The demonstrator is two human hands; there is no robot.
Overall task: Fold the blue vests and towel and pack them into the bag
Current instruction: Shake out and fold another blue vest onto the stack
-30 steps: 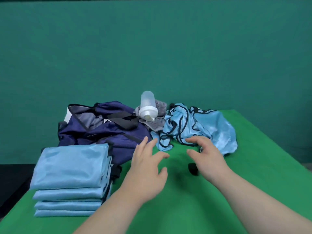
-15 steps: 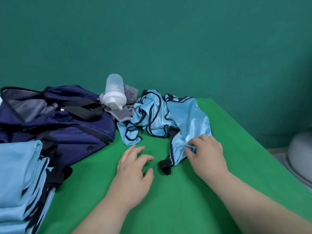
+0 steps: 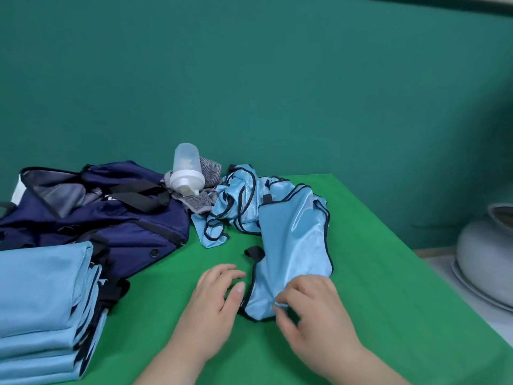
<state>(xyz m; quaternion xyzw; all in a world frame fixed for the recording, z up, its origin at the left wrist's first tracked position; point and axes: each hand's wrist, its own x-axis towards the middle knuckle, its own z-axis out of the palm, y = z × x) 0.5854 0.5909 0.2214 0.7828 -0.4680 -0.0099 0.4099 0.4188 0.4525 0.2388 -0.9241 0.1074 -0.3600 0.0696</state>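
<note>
My right hand pinches the near end of a light blue vest with dark trim, stretched toward me across the green table. My left hand rests on the table just left of that vest, fingers relaxed. Behind it lies a crumpled heap of more blue vests. A stack of folded blue vests sits at the near left. The navy bag lies open at the back left. A grey striped towel lies between bag and heap.
A clear bottle with a white cap lies on the grey towel. A pale grey rounded object stands off the table's right edge. A teal wall backs the table. The table's right edge runs diagonally at the right.
My right hand has pulled one vest out of the heap toward me and now pinches its near end. The left hand stayed beside it. The view swung left and back.
</note>
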